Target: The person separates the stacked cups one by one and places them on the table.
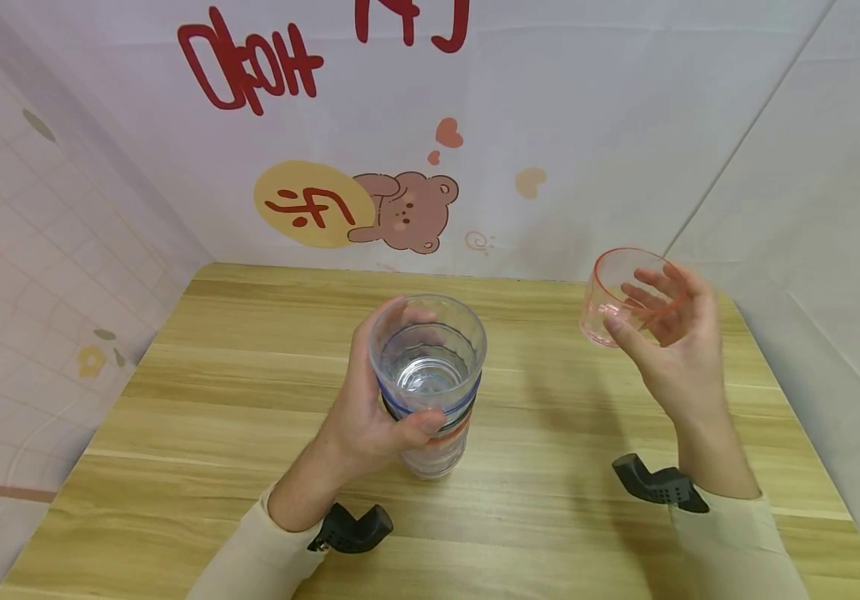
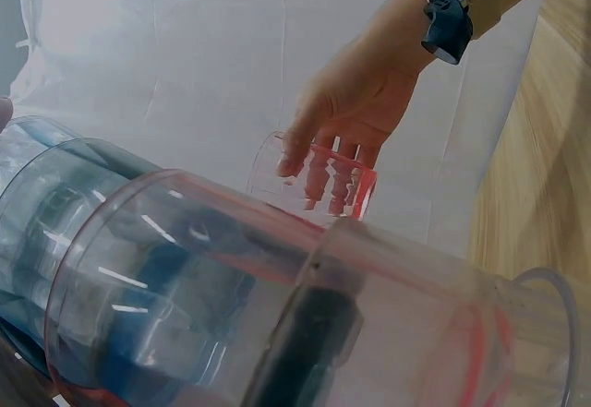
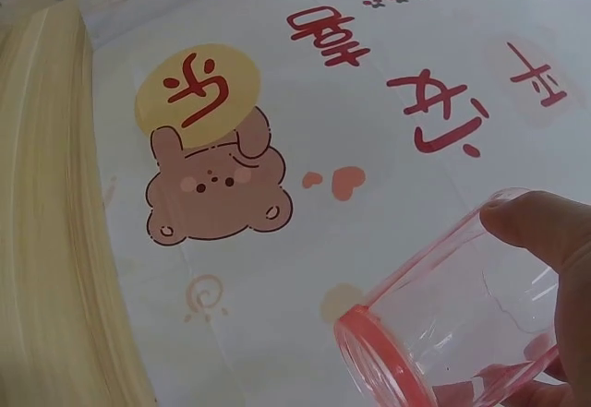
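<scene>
In the head view my left hand point(image 1: 366, 421) grips a stack of nested clear cups point(image 1: 437, 450) near the table's middle. The top cup has a clear rim; blue, dark and red rims show below it. Close up in the left wrist view, the stacked cups point(image 2: 185, 287) cross the lower part of the picture. Off to the right, my right hand point(image 1: 681, 342) holds a single clear cup point(image 1: 595, 321) with a red rim, apart from the stack, its mouth upward. That red-rimmed cup point(image 3: 443, 305) also shows in the right wrist view, with thumb and fingers about it.
Beneath both hands lies a wood-grain table point(image 1: 250, 350). A white backdrop point(image 1: 587, 100) with red lettering and a printed bear point(image 1: 411, 212) rises behind it, and pale cloth walls point(image 1: 835, 208) flank the sides. Each wrist wears a black camera mount point(image 1: 358, 529).
</scene>
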### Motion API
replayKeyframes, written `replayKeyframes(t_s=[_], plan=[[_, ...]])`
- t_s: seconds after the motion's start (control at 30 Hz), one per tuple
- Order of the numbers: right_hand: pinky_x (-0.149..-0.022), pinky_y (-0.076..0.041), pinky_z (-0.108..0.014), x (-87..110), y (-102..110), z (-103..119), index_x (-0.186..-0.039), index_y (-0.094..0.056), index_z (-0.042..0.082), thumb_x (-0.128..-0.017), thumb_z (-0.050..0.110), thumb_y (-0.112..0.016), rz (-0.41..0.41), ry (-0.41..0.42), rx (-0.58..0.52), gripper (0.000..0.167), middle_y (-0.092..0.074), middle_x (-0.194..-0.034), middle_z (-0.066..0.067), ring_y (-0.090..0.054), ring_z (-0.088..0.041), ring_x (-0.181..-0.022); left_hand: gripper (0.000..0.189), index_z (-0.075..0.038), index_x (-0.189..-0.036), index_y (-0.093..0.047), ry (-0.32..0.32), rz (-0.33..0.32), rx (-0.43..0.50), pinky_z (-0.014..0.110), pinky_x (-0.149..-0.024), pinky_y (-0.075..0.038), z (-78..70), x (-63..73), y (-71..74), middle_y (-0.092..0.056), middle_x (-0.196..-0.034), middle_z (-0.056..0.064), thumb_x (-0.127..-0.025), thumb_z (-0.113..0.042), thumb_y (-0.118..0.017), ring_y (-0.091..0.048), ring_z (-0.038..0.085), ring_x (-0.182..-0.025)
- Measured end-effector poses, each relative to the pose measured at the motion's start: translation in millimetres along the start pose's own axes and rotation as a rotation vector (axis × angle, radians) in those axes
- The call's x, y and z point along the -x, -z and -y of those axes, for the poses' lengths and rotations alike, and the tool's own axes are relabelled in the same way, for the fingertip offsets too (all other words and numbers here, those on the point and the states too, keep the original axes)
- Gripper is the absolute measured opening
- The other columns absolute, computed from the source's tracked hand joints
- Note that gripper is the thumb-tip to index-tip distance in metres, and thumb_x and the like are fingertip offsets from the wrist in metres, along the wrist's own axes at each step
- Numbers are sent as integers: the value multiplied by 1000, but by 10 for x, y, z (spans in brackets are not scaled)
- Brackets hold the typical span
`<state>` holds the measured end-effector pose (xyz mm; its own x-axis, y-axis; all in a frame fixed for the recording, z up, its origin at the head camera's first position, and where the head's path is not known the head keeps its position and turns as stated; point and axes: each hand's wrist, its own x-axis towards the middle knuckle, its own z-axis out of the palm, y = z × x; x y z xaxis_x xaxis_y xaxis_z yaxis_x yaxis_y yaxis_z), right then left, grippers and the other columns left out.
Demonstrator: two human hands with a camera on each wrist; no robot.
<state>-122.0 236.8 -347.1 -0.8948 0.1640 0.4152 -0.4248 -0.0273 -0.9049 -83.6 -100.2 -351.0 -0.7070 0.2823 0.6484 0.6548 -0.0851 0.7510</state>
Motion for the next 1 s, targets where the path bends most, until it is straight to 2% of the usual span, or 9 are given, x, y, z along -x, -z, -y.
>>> replayKeyframes(t_s=[0.4, 0.6, 1.0], plan=[[-99, -48, -18, -49, 76, -106, -155, -41, 12, -87, -12, -79, -67, -81, 232, 81, -62, -143, -3, -63, -15, -129, 101, 3, -159, -19, -8, -6, 2, 42, -106, -60, 1, 8, -4, -48, -148, 30, -98, -59, -70, -63, 27, -128], [-98, -48, -16, -76, 138, -212, -154, -41, 18, -87, -7, -81, -88, -145, 264, 82, -61, -140, 6, -63, -11, -126, 102, 5, -159, -19, -11, -6, -6, 41, -106, -59, -1, 10, -5, -48, -147, 31, -98, -60, -70, -63, 27, -127], [-98, -46, -11, -121, 250, -406, -159, -33, 17, -91, 7, -85, -82, -216, 413, 86, -51, -140, 12, -59, -4, -124, 103, 7, -158, -19, -8, -5, -6, 42, -106, -60, -1, 8, -4, -48, -147, 31, -98, -60, -70, -63, 27, -128]])
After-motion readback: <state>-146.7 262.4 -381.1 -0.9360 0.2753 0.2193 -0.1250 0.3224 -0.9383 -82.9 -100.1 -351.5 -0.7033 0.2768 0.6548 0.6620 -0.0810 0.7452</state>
